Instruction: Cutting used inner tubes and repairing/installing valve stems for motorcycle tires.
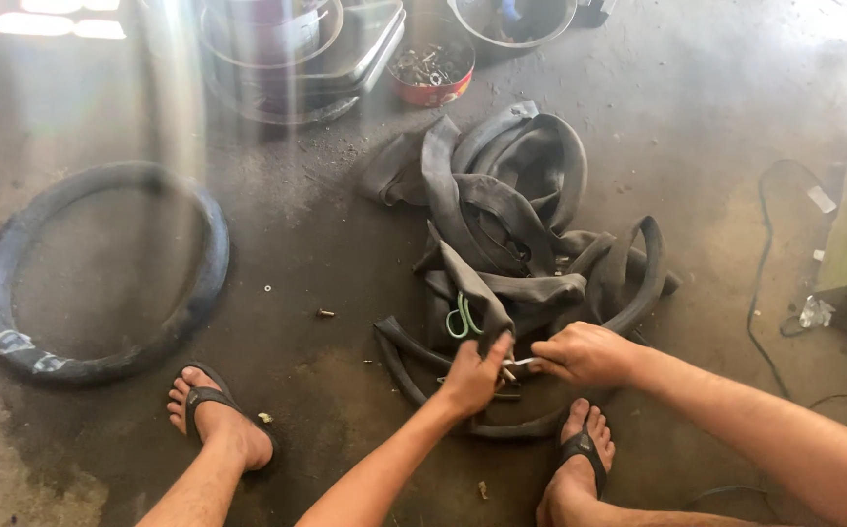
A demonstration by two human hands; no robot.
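On a stained concrete floor [697,117], a black tyre [101,268] lies flat at left, well apart from a tangled heap of grey inner tubes [511,224] at centre. Behind the heap stand stacked metal pans [297,49], a steel bowl [511,24] and a red bowl of small hardware [431,70]. A black cable [763,263] trails along the right. Two feet in dark flip-flops rest on the floor, the left foot [214,415] near the tyre, the right foot [580,449] just below the heap. The left hand [472,376] pinches one tube strip at the heap's near edge, fingers closed on it; the right hand [584,353], fingers curled together, grips a small metal piece [519,363] against that strip. Green-handled scissors [463,317] lie on the tubes just above the hands, and a small bolt [325,313] sits between tyre and heap.
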